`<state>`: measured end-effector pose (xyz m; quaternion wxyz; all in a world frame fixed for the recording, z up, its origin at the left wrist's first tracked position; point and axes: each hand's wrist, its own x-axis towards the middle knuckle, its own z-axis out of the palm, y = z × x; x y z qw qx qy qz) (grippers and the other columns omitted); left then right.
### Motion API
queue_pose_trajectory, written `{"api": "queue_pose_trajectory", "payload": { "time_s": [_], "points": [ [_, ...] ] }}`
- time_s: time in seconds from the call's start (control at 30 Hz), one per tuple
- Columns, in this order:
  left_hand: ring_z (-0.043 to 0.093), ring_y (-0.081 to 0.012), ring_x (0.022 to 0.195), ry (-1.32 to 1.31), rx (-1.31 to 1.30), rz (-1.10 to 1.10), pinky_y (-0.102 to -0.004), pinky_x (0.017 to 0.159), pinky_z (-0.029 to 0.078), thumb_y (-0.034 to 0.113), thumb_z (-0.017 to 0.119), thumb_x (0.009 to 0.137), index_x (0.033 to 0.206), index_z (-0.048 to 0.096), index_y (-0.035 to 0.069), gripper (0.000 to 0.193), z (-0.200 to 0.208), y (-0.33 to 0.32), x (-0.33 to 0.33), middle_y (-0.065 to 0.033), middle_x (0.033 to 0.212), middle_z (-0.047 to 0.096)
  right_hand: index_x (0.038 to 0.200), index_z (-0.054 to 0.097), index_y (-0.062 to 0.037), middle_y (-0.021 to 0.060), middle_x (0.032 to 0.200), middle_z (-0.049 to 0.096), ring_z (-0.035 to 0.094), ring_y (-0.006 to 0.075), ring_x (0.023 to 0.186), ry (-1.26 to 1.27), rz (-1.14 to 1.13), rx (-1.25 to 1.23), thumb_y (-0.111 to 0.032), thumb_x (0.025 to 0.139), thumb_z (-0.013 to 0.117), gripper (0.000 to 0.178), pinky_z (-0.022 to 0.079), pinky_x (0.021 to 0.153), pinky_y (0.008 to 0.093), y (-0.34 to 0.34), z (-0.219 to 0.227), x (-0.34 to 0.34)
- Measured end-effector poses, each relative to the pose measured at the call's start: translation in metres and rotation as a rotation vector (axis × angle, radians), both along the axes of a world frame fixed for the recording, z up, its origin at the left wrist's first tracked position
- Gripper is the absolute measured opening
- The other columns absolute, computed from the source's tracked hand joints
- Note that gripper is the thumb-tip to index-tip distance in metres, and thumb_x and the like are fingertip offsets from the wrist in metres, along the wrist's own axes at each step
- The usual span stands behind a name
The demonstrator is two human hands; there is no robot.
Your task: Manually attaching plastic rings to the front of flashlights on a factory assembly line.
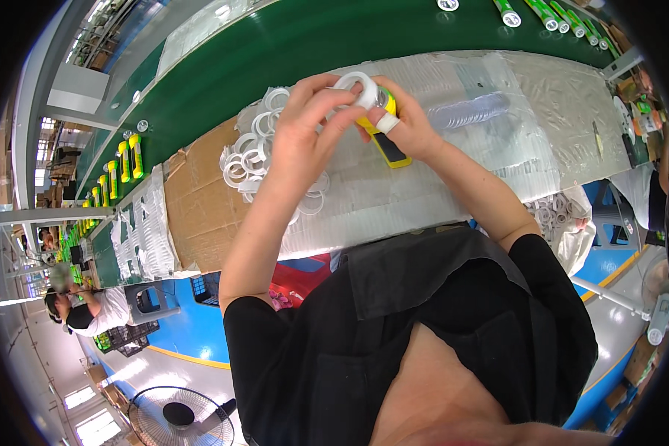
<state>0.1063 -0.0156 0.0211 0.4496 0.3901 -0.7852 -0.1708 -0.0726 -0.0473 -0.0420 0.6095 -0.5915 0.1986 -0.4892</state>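
Observation:
My left hand (310,119) is closed on a white plastic ring (365,83), pinching it between fingers and thumb. My right hand (409,128) grips a yellow and black flashlight (391,152), its head up against the ring. Whether the ring is seated on the head or only touching it I cannot tell. White wrapping covers part of my right thumb. Left of my hands, on the work surface, lies a heap of loose white rings (254,154). A row of nested clear plastic discs (472,111) rests to the right.
Brown cardboard (201,204) and foam sheeting (349,212) cover the bench beside a green conveyor belt (290,41). Yellow-green flashlights (136,156) stand along the belt at left; others (507,13) lie at far right. Another person (97,312) sits at left. A fan (178,414) stands behind.

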Motion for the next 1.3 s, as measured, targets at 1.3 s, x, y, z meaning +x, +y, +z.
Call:
{"api": "queue_pose_trajectory", "payload": {
  "time_s": [1.3],
  "points": [
    [0.062, -0.02, 0.078, -0.017, -0.085, -0.093, -0.0306, 0.066, 0.049, 0.02, 0.084, 0.072, 0.1, 0.056, 0.008, 0.041, -0.016, -0.008, -0.07, -0.005, 0.09, 0.067, 0.089, 0.06, 0.0003, 0.0135, 0.074, 0.059, 0.059, 0.0305, 0.07, 1.02, 0.162, -0.916, -0.053, 0.073, 0.073, 0.057, 0.048, 0.064, 0.0404, -0.038, 0.109, -0.081]
  ]
}}
